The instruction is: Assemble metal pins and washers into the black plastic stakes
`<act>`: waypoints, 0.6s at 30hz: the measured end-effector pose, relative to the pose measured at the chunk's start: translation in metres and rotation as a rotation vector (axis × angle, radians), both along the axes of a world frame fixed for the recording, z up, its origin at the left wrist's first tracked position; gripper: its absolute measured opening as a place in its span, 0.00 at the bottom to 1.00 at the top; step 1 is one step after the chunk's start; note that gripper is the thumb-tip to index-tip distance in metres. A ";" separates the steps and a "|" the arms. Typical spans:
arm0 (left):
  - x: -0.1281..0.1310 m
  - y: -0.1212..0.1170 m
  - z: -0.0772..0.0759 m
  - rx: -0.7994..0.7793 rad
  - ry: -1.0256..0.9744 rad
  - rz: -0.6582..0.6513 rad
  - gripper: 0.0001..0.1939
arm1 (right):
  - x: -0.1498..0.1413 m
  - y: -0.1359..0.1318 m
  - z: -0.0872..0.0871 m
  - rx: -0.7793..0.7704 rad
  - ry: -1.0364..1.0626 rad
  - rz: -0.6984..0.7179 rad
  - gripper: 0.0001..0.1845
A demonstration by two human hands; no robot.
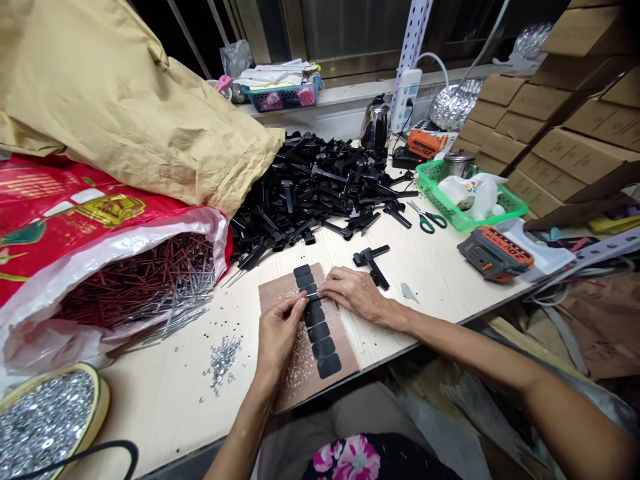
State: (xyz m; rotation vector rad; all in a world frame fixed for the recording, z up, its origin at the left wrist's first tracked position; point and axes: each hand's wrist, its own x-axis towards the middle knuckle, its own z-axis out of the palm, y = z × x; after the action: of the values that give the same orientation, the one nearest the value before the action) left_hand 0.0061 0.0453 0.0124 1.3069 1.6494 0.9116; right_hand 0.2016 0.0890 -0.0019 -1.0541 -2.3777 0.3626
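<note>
My left hand (279,328) pinches one end of a thin silvery metal rod (313,295) between thumb and fingers. At its other end, the fingertips of my right hand (356,293) are closed on the same rod. Beneath lies a row of black rounded squares (320,332) on a brown board (290,393), which is sprinkled with pale specks. Two black plastic parts (373,260) lie crossed just beyond my right hand. Small shiny washers (223,360) are scattered to the left of my left hand.
A large heap of black plastic parts (320,187) covers the table's back. Left are a red bag (100,193) of long metal pins (145,287) and a tub (100,403) of washers. Scissors (427,220), a green basket (470,225), a battery (495,253) and stacked cartons (570,160) stand right.
</note>
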 end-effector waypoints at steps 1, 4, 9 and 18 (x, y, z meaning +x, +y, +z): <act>-0.002 0.005 -0.002 0.026 0.061 -0.028 0.18 | 0.000 0.001 -0.002 0.002 -0.007 0.005 0.13; -0.007 0.021 -0.010 0.173 0.308 -0.151 0.13 | 0.000 0.003 -0.007 -0.006 -0.031 0.006 0.13; -0.012 0.037 -0.021 0.303 0.493 -0.281 0.14 | 0.000 0.008 -0.013 0.022 -0.091 -0.021 0.12; -0.006 0.003 -0.018 0.530 0.596 -0.404 0.14 | 0.007 -0.006 -0.012 0.231 -0.177 0.136 0.13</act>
State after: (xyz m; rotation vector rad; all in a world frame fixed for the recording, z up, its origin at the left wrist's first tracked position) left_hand 0.0003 0.0479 -0.0052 2.3565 1.5063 0.7733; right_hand 0.2089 0.0832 -0.0143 -0.8514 -2.5809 0.0388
